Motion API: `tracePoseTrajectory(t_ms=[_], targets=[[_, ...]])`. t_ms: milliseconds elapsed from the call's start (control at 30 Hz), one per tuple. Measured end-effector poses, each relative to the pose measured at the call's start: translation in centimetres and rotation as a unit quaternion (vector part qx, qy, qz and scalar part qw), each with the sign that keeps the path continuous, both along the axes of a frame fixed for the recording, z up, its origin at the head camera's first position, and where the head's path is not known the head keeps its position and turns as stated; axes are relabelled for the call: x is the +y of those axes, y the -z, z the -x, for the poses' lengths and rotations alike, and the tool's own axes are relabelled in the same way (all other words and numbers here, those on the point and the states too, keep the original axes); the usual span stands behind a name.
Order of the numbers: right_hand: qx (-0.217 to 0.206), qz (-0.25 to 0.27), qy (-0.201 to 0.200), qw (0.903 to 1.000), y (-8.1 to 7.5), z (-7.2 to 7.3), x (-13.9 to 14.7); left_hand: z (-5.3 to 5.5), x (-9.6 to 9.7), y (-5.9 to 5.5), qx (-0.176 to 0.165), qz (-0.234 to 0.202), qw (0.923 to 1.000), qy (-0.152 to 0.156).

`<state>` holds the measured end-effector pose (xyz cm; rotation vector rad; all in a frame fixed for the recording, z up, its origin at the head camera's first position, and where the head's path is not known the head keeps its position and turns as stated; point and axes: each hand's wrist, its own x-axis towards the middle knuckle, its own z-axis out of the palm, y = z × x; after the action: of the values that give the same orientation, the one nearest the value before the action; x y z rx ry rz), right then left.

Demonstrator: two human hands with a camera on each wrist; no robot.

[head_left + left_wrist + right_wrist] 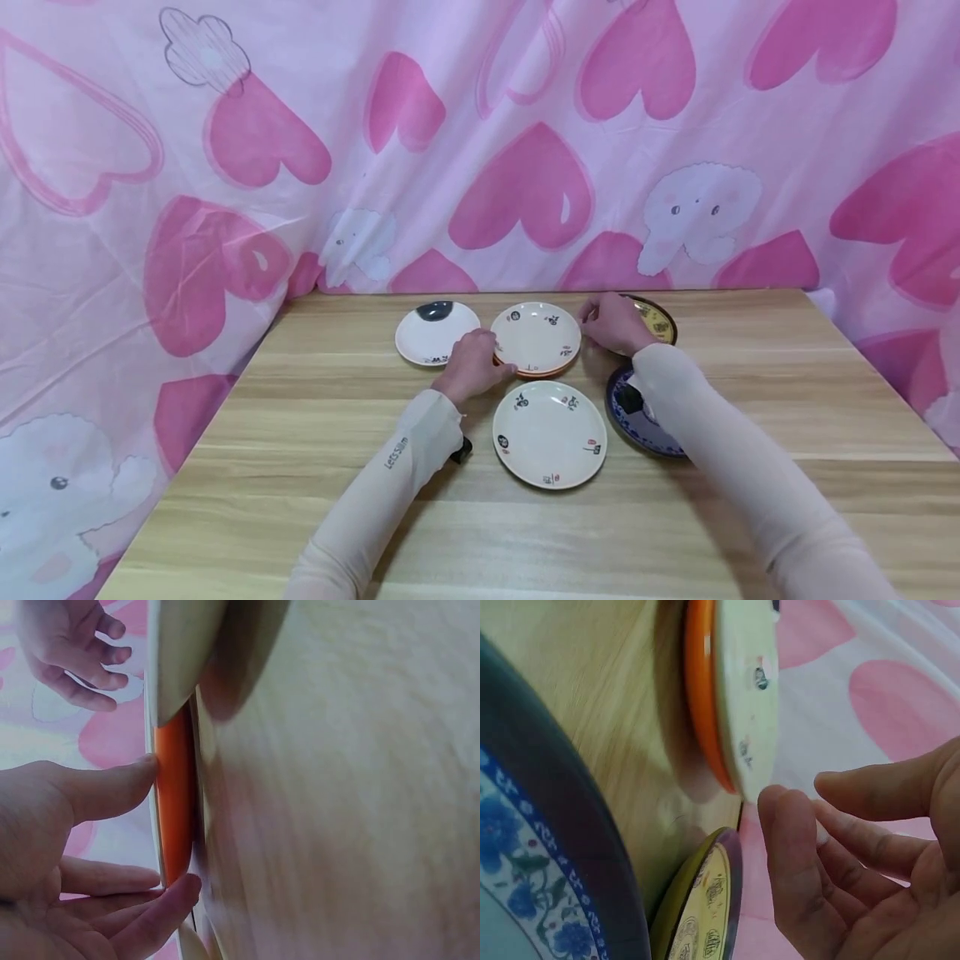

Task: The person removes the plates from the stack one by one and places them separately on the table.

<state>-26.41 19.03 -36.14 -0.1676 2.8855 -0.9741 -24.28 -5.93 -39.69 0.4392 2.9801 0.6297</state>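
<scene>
My left hand [474,367] touches the left front rim of a cream plate [536,337] with small dark prints, stacked on an orange plate [175,810]. In the left wrist view its thumb rests on the rim, and its fairly straight fingers lie along the edge farther round. On the stack's other side, my right hand [617,323] hovers beside the rim, loosely curled around nothing. The right wrist view shows a gap between its fingertips and the cream plate. Partly under that hand and forearm are a yellow plate with a dark rim [705,907] and a blue-and-white floral plate [547,922].
A larger cream plate [550,433] lies in front of the stack. To the left sits a white plate with a black patch [420,337]. The wooden table [300,467] ends at a pink heart-patterned cloth [517,192].
</scene>
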Motion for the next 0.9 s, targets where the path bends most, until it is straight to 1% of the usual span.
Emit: tracePoseTrajectory(t_ms=[100,267,367,533,633,800,900], targets=[[-0.013,-0.01,0.014,0.9998,0.4,0.5,-0.1,0.0,0.1,0.0,-0.003,-0.006,1.0,-0.003],[-0.044,0.001,0.027,0.9986,0.8,0.8,-0.5,0.0,0.2,-0.2,-0.013,-0.01,0.9998,-0.011],[-0.047,0.003,0.034,0.9983,1.0,0.9,-0.6,-0.1,0.2,-0.3,-0.016,-0.01,0.9997,-0.013],[-0.051,-0.002,0.035,0.9981,1.4,1.1,-0.8,-0.1,0.1,-0.3,-0.019,-0.015,0.9995,-0.019],[-0.052,-0.005,0.035,0.998,1.6,1.3,-0.9,0.0,-0.1,-0.3,-0.017,-0.021,0.9996,-0.012],[-0.056,-0.015,0.038,0.9976,1.5,1.6,-1.2,0.1,-0.4,-0.2,-0.013,-0.049,0.9987,-0.003],[-0.065,-0.02,0.04,0.9969,1.6,1.7,-1.3,0.2,-0.6,-0.1,-0.027,-0.073,0.997,-0.006]])
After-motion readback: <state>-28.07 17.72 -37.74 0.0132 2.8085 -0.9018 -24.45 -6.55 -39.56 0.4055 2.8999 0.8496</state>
